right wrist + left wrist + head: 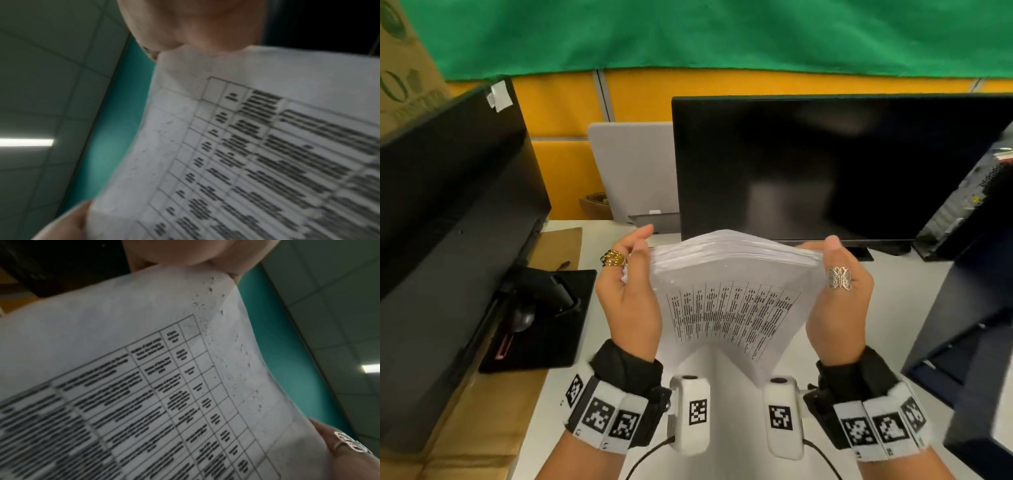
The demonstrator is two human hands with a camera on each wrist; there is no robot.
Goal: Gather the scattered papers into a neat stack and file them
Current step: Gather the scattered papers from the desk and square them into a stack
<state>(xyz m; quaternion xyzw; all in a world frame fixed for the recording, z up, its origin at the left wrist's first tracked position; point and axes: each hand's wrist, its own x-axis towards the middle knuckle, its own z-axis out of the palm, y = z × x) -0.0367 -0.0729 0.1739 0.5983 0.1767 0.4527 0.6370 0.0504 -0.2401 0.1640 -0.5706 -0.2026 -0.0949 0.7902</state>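
A white bench (619, 236) is seen from above, and the dark monitor (825, 164) standing at its far edge is taken as the landmark. To the left of that monitor a second black screen (448, 192) is angled inward, with its black base (544, 315) lying on the bench. Behind the monitor, a green cloth (722, 34) is hung over a yellow partition (558, 102).

Directly in front of the monitor, a thick stack of papers (732, 291) is held upright above the bench, bowed upward along its top edge, with a printed table showing on the nearest sheet. The stack is grasped at its two side edges: the left hand (626, 301) is closed in a grip on the left edge, a gold ring (613, 257) being visible on one finger, and the right hand (839, 301) is closed in a grip on the right edge, a silver butterfly ring (839, 278) being worn there. In both wrist views the printed sheet is seen close up and blurred.
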